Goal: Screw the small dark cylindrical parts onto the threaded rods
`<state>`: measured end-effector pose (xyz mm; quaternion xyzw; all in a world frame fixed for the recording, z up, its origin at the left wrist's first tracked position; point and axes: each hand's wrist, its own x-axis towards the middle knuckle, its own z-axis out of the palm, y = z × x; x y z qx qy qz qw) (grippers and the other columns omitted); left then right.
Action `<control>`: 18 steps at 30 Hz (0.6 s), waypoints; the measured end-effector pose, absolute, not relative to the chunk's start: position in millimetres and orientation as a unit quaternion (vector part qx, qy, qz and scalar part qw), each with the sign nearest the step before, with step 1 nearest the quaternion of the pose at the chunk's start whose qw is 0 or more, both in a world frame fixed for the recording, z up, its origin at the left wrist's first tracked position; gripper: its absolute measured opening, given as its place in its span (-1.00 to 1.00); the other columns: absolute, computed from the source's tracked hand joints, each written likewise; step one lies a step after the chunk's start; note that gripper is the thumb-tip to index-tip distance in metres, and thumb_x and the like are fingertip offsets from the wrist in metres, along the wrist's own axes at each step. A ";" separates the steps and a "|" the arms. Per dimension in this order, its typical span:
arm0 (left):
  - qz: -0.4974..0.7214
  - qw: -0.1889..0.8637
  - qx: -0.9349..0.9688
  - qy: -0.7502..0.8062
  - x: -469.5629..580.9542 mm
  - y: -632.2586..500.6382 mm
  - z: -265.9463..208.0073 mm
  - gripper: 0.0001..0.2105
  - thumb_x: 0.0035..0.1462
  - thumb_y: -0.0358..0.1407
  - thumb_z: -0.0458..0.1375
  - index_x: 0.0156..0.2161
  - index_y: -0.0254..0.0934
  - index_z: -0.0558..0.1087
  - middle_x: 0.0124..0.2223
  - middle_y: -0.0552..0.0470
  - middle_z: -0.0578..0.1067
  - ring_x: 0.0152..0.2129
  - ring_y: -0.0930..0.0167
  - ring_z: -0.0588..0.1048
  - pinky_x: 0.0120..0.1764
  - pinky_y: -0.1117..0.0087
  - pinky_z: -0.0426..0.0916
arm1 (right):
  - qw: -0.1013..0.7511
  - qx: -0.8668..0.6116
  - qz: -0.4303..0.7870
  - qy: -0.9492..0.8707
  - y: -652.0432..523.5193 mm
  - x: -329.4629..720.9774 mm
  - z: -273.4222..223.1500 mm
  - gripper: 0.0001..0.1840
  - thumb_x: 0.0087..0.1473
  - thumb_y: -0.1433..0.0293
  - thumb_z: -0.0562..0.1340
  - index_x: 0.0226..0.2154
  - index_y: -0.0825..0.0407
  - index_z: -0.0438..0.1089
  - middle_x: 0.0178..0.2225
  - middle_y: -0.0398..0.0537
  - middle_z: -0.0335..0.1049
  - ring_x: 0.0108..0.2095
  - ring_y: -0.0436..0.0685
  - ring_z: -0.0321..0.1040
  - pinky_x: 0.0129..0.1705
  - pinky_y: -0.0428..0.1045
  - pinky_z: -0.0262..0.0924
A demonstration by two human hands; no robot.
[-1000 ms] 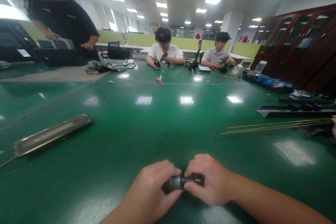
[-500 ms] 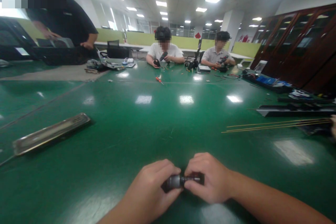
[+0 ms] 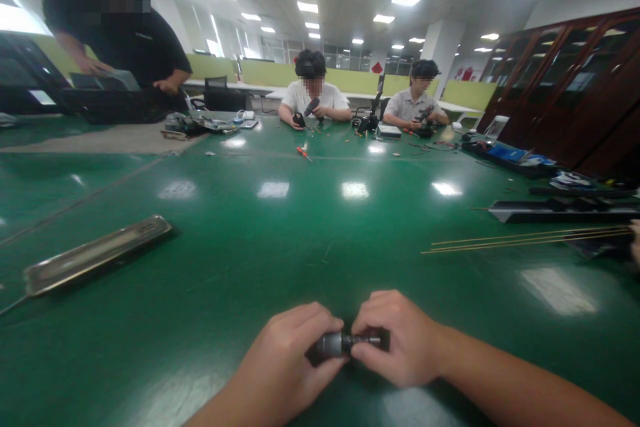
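Observation:
Low in the middle of the head view, my two hands meet at a dark cylindrical part (image 3: 331, 345) with a grey metallic body and a narrower ribbed shaft to its right. My left hand (image 3: 295, 350) is closed around the thick body, thumb and fingers on either side. My right hand (image 3: 395, 337) pinches the narrow shaft, whose shiny tip (image 3: 375, 340) points right, towards the palm. Both hands are just over the green table (image 3: 240, 240). My fingers hide the part's ends, so its exact kind does not show.
On the left lies a long metal tray (image 3: 100, 255). To the right are thin brass-coloured rods (image 3: 500, 241), black rails (image 3: 565, 210) and a hand at the edge. A red screwdriver (image 3: 303, 153) lies far ahead, before two seated people; another person stands at far left.
My hands stay almost in place, while the narrow shaft and its shiny tip look slightly turned. At far left the standing person has shifted to the right.

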<state>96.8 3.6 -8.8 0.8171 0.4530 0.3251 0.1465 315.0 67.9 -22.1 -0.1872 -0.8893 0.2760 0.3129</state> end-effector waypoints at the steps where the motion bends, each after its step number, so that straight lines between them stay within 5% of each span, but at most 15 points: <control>1: 0.324 0.148 0.817 0.453 97.1 3.7 -8.6 -0.84 0.10 -0.42 0.30 -0.20 -0.18 0.49 -0.32 0.13 0.54 -0.39 0.46 0.51 -0.33 0.49 0.37 | 0.312 -0.188 0.277 -0.889 67.7 315.1 -21.7 -0.87 0.08 0.33 0.26 -0.42 0.04 0.45 -0.54 -0.14 0.45 -0.53 0.03 0.32 -0.37 -0.05 0.12; 18: 0.321 0.130 0.820 0.455 94.5 5.4 -11.4 -0.81 0.08 -0.40 0.32 -0.18 -0.18 0.48 -0.30 0.12 0.55 -0.38 0.44 0.51 -0.33 0.48 0.38 | 0.316 -0.195 0.271 -0.888 69.0 316.2 -22.5 -0.89 0.06 0.33 0.26 -0.42 0.03 0.44 -0.55 -0.16 0.43 -0.54 0.03 0.30 -0.38 -0.05 0.10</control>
